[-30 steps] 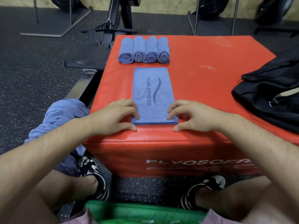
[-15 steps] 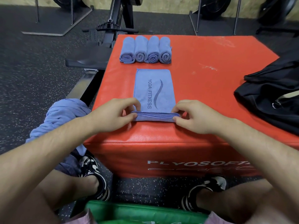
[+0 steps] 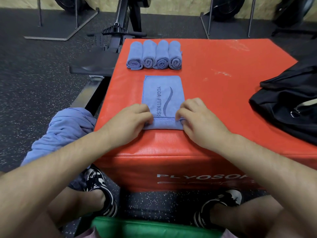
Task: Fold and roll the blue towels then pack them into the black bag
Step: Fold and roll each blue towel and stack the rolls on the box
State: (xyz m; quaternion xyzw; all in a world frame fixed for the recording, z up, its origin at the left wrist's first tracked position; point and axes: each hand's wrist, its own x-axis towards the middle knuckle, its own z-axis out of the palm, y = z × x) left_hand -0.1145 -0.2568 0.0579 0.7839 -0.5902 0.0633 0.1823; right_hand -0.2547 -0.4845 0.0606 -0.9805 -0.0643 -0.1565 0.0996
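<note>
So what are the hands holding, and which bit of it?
The folded blue towel, by its rolled-over near edge: left hand pinches the left end, right hand the right end.

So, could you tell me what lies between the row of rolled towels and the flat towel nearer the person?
Nothing: in the head view, only a narrow bare strip of the red box top separates the rolled towels from the flat towel.

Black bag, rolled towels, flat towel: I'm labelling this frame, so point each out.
black bag (image 3: 277,100): head view, its dark side fabric.
rolled towels (image 3: 162,52): head view, top of the third roll from left.
flat towel (image 3: 163,81): head view, bare cloth beyond the logo.
</note>
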